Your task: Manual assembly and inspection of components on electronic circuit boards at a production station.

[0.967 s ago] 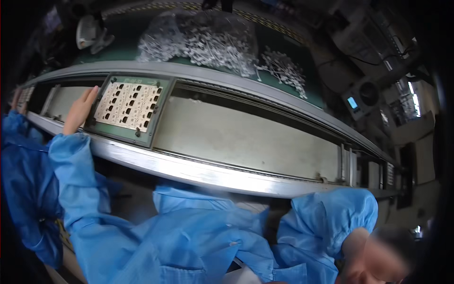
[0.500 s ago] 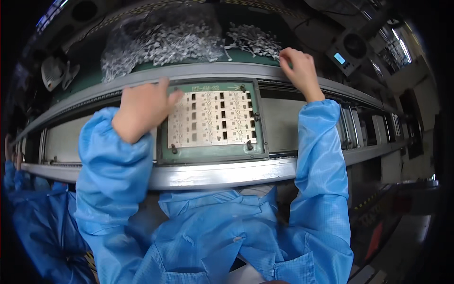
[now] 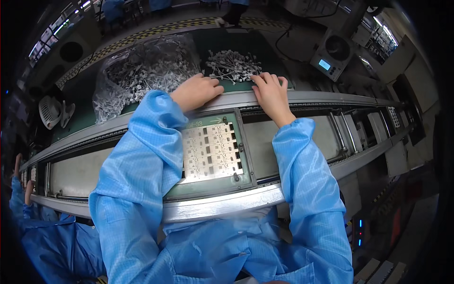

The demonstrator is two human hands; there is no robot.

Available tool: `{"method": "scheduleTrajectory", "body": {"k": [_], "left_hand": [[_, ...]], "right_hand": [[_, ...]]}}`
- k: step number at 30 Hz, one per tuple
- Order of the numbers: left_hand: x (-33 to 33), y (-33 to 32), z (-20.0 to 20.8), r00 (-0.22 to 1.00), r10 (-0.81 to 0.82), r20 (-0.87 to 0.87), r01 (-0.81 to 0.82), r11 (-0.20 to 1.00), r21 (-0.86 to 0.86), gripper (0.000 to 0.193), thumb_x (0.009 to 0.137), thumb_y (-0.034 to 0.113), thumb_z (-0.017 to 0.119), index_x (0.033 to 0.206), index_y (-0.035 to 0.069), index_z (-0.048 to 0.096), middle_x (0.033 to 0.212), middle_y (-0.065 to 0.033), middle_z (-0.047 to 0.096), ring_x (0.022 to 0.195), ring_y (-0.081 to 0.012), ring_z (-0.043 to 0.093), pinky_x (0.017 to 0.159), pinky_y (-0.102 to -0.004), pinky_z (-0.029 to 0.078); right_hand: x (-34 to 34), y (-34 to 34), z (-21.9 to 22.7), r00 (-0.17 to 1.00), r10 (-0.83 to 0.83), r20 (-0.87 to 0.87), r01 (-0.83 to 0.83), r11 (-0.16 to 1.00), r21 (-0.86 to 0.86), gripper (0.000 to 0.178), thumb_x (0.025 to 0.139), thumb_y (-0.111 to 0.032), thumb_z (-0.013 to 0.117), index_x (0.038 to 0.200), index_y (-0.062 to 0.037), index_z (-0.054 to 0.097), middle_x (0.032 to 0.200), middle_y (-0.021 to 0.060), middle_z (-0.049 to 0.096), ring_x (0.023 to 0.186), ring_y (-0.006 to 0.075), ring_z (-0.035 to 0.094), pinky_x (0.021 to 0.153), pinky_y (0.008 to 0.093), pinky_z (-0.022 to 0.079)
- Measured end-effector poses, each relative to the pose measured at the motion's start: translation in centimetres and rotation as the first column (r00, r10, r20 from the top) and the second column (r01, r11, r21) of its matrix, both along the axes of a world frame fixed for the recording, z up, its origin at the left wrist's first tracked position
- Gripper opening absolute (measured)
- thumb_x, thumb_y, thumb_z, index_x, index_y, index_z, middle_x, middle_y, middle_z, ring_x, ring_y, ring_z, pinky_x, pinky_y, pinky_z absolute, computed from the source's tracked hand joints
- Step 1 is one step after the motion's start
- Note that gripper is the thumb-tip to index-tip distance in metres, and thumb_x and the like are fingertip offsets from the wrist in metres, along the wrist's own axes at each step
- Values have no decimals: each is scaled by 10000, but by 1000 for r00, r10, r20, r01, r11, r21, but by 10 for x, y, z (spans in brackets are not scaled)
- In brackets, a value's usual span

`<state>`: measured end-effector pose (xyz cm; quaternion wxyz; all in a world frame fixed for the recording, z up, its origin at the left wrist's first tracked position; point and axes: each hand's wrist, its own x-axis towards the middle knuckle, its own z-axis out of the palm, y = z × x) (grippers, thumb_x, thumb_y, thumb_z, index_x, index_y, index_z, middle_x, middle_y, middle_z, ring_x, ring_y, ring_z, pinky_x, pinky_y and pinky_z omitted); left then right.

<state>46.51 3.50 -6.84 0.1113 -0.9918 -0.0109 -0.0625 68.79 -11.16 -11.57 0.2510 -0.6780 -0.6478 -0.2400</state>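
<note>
My left hand [image 3: 198, 92] reaches over the conveyor's far rail, fingers curled at the near edge of a loose pile of small white wired connectors [image 3: 234, 65]. My right hand [image 3: 272, 96] is at that pile's right edge, fingers bent and closed toward the thumb. What either hand's fingertips hold, if anything, is too small to make out. Below them a green fixture board [image 3: 208, 189] lies on the conveyor, carrying a panel of pale circuit boards [image 3: 215, 151] with dark parts in rows. My left sleeve hides the fixture's left side.
A clear plastic bag [image 3: 142, 71] full of similar connectors lies on the green bench left of the pile. A small white fan [image 3: 51, 112] stands farther left. At the right is a device with a lit display [image 3: 325, 64]. The metal near rail [image 3: 227, 204] crosses before me. A co-worker's blue sleeve [image 3: 19, 196] shows at far left.
My left hand has moved from above the circuit-board panel, away and right, to the connector pile. My right hand stays by the pile's right edge. The whole view has shifted with my head.
</note>
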Motion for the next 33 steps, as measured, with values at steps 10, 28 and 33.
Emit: {"method": "scheduleTrajectory", "body": {"k": [10, 28, 33], "left_hand": [[-9, 9, 23, 787, 110, 606, 102, 947, -304, 220, 891, 30, 652, 1110, 26, 666, 991, -112, 639, 901, -296, 636, 757, -338, 527], [-176, -59, 3, 570, 750, 336, 119, 329, -937, 148, 955, 72, 638, 1078, -7, 659, 911, -68, 711, 881, -102, 667, 798, -248, 515], [-172, -74, 3, 735, 486, 474, -302, 859, -413, 130, 858, 20, 638, 965, 73, 688, 876, -84, 701, 771, -295, 653, 702, -388, 499]], "right_hand": [[-3, 29, 11, 999, -2, -41, 8, 987, 158, 92, 876, -119, 672, 964, -93, 677, 951, 40, 620, 944, 248, 597, 874, 431, 413], [-15, 21, 52, 704, 306, -641, -134, 944, 303, 151, 975, -113, 634, 1027, 24, 667, 848, 55, 710, 764, 102, 678, 704, 238, 532], [-18, 16, 64, 578, 424, -697, -142, 894, 425, 161, 999, -118, 604, 1062, 28, 622, 875, 86, 707, 752, 131, 675, 703, 245, 531]]}}
